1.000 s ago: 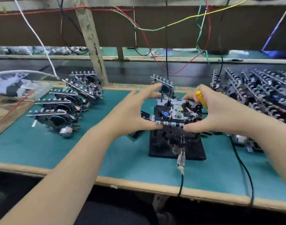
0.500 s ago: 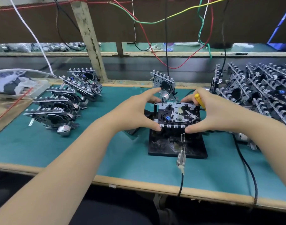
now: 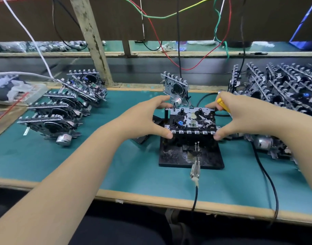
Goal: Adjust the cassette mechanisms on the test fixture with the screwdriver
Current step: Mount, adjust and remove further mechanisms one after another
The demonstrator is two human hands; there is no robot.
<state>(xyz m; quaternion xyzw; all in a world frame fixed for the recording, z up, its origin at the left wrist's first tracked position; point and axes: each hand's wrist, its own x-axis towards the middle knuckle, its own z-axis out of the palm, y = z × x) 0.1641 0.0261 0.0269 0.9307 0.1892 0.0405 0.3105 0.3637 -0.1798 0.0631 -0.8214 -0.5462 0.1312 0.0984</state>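
Both hands pinch the cassette mechanism (image 3: pixel 191 121) on the black test fixture (image 3: pixel 173 156): left hand (image 3: pixel 144 119) at its left edge; right hand (image 3: pixel 240 117) opposite, yellow screwdriver (image 3: pixel 222 105) tucked inside.

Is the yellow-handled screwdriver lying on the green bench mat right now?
No, the yellow-handled screwdriver is tucked in the right hand, whose fingers also pinch the cassette mechanism seated on the black test fixture.
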